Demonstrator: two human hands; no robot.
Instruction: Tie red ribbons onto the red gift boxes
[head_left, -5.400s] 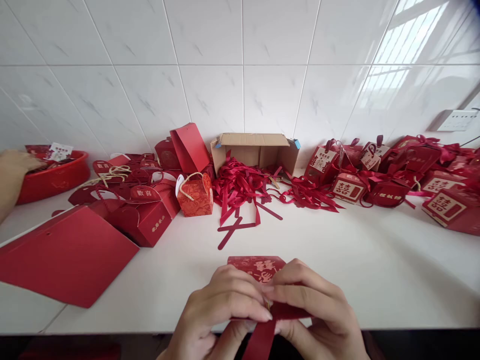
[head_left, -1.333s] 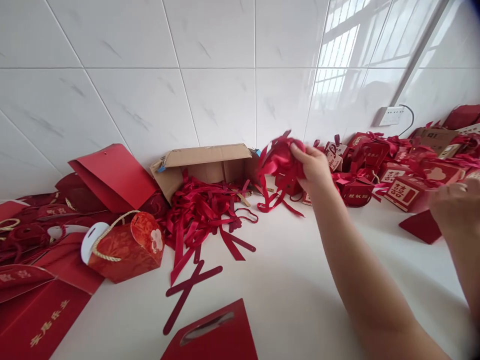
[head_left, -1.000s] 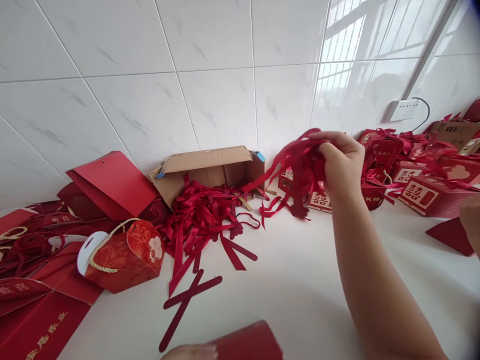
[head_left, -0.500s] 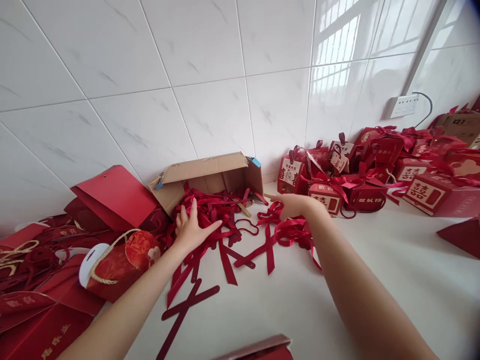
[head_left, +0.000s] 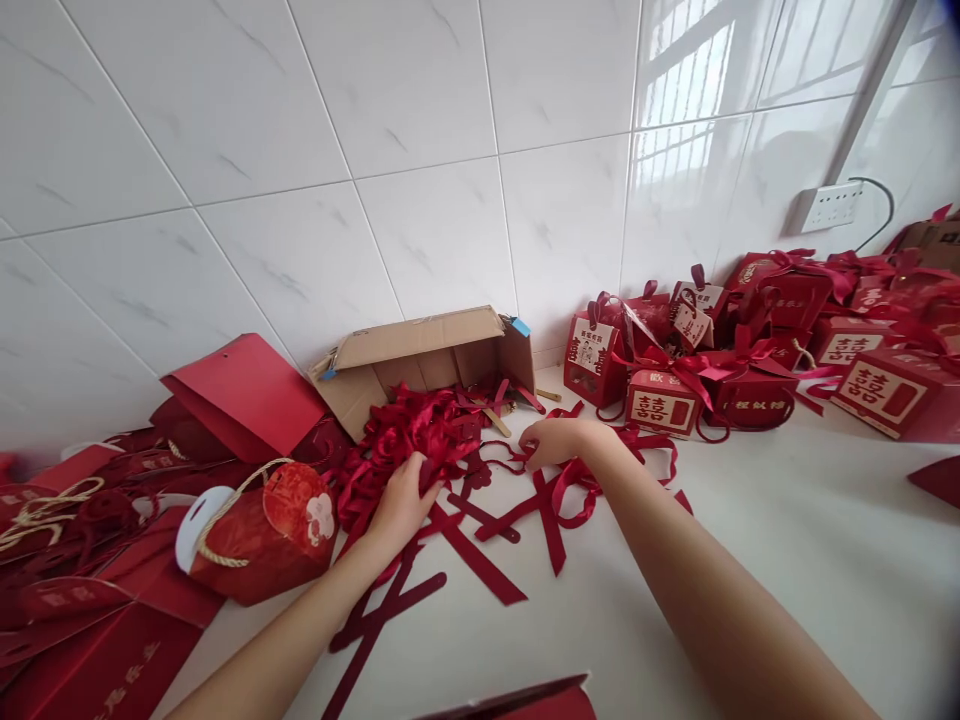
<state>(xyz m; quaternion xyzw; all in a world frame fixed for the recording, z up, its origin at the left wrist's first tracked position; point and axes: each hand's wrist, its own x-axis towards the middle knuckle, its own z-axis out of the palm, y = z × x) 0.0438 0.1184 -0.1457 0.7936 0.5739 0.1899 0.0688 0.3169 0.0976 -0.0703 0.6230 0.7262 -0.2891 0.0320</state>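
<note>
A heap of dark red ribbons [head_left: 431, 435] spills from an open cardboard box [head_left: 420, 355] lying on its side against the tiled wall. My left hand [head_left: 401, 500] reaches into the left side of the heap, its fingers closed on a bunch of ribbons. My right hand [head_left: 559, 440] lies on looser ribbon strands [head_left: 540, 500] at the right of the heap, fingers curled down onto them. A flat red card piece [head_left: 540, 700] shows at the bottom edge, near me.
A small red gift box with a rope handle [head_left: 259, 530] stands left of my left hand. Flat red boxes and folded cards [head_left: 240, 395] pile up at the far left. Several tied red gift boxes [head_left: 675, 400] fill the right along the wall. A wall socket [head_left: 832, 205] is at upper right.
My right hand lifted a bunch of ribbons from the right, carried it left and laid it down by the heap. My left hand came up from below and gripped into the heap.
</note>
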